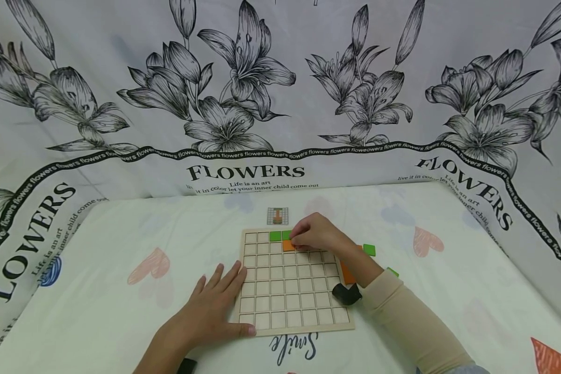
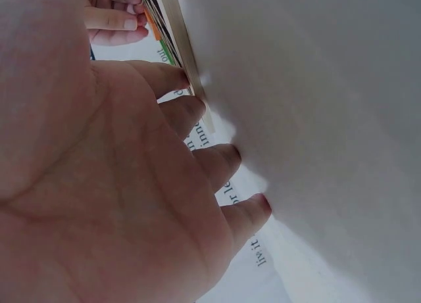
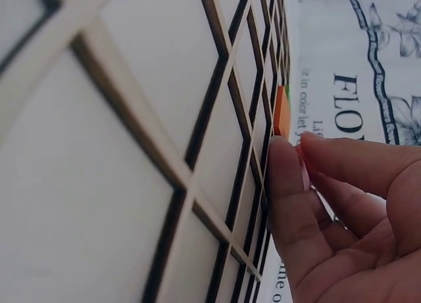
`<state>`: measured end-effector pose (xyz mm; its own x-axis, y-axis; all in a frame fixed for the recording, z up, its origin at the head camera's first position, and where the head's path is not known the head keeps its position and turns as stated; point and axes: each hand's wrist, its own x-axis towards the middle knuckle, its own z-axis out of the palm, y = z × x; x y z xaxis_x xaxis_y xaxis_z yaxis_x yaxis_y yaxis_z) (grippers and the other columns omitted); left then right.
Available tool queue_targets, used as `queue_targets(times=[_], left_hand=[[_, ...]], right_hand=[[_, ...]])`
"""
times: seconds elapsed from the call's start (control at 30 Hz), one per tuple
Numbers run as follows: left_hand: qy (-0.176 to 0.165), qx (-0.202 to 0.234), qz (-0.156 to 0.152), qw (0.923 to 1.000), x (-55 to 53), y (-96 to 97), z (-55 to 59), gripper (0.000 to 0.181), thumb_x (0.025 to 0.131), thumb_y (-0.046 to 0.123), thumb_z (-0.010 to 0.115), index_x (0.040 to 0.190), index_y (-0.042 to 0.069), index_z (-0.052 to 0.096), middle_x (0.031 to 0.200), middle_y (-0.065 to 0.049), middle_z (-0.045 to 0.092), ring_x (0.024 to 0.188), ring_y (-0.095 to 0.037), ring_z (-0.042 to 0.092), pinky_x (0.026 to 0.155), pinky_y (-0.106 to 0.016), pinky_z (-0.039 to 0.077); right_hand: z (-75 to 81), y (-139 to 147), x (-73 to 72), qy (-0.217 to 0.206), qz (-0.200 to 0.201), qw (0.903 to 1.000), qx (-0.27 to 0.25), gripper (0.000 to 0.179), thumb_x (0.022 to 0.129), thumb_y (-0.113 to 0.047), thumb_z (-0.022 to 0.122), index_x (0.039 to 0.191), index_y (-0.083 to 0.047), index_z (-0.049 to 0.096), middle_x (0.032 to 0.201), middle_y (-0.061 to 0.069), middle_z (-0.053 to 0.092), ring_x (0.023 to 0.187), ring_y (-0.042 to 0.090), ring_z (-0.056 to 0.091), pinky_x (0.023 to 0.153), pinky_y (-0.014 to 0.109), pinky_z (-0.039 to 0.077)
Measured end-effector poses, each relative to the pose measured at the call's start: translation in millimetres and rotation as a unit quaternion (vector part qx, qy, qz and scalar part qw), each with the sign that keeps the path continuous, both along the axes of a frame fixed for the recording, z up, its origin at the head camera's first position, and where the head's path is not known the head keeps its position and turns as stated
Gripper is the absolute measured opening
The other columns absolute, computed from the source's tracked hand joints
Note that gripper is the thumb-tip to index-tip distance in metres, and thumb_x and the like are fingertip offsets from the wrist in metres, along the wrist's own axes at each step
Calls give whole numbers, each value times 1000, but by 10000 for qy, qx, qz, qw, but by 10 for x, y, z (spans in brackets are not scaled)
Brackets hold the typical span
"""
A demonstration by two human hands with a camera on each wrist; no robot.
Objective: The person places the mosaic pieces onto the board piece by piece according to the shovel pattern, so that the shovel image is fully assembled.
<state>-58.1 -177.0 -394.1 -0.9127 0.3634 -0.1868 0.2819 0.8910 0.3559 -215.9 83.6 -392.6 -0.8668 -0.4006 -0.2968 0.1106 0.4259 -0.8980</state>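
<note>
A wooden grid board (image 1: 297,330) lies on the cloth. My left hand (image 1: 215,306) rests spread along its left edge, the thumb at the near left corner. Over the far rows, my right hand (image 1: 319,232) has thumb and index finger together in a pinch. A thin orange-red sliver shows between those fingertips in the right wrist view, mostly hidden. Just beside them an orange tile (image 1: 288,245) sits in the second row. Green tiles (image 1: 275,236) occupy the far row, one of them next to the right fingertips.
Beyond the board lies a small pattern card (image 1: 278,216). Orange tiles (image 1: 348,273) lie right of the board, partly under the right forearm, near a loose green tile (image 1: 369,250). A black wrist device (image 1: 347,294) overhangs the board's right edge. Flower-printed fabric (image 1: 243,124) rises behind.
</note>
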Motion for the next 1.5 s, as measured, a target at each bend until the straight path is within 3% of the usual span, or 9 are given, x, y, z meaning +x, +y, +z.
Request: queue_targets(times=[0.37, 0.6, 0.8, 0.97, 1.13, 1.37, 1.5], left_hand=[[-9, 8, 10, 10000, 6, -16, -24, 116, 72, 81, 64, 159, 11, 30, 166, -5, 19, 150, -42, 12, 112, -69, 13], [30, 52, -17, 10000, 6, -19, -38, 115, 73, 79, 65, 159, 10, 30, 166, -4, 19, 150, -41, 12, 113, -69, 14], [16, 88, -17, 10000, 0, 0, -40, 115, 74, 79, 66, 159, 11, 29, 166, -4, 19, 150, -41, 11, 113, -68, 13], [12, 49, -4, 10000, 9, 0, -15, 114, 74, 77, 67, 159, 10, 30, 166, -5, 20, 150, -41, 12, 113, -68, 13], [-1, 73, 11, 10000, 13, -7, -3, 115, 74, 77, 67, 159, 10, 29, 166, -5, 20, 150, -41, 11, 113, -68, 12], [38, 117, -5, 9999, 16, -11, -13, 115, 74, 79, 65, 159, 9, 29, 166, -5, 20, 150, -41, 11, 114, -68, 12], [53, 120, -10, 9999, 19, -5, -16, 116, 74, 79, 65, 159, 10, 29, 166, -5, 20, 150, -40, 11, 114, -68, 12]], right_hand=[[74, -68, 32, 762, 428, 9901, 1101, 5, 89, -5, 74, 87, -5, 78, 74, 2, 72, 67, 17, 69, 64, 29, 56], [77, -8, 36, 908, 461, 9881, 1148, 6, 89, -7, 73, 87, -7, 78, 75, 0, 72, 68, 16, 68, 66, 30, 55], [113, 302, 85, 1051, 18, 9859, 1301, 9, 90, -8, 69, 92, -8, 78, 85, 1, 71, 76, 17, 66, 72, 33, 56], [175, 647, 179, 1290, -49, 9775, 1669, 11, 93, -9, 67, 97, -6, 77, 86, 3, 71, 78, 19, 63, 72, 35, 54], [175, 946, 263, 1268, -138, 9757, 1782, 12, 93, -7, 66, 98, -3, 76, 86, 5, 70, 74, 19, 64, 69, 34, 55], [164, 1164, 324, 1331, -396, 9653, 2211, 11, 92, -11, 69, 99, -5, 76, 90, 4, 70, 80, 21, 60, 74, 35, 55], [143, 1199, 326, 1342, -344, 9626, 2327, 11, 90, -11, 71, 98, -5, 76, 91, 5, 70, 82, 23, 59, 73, 37, 54]])
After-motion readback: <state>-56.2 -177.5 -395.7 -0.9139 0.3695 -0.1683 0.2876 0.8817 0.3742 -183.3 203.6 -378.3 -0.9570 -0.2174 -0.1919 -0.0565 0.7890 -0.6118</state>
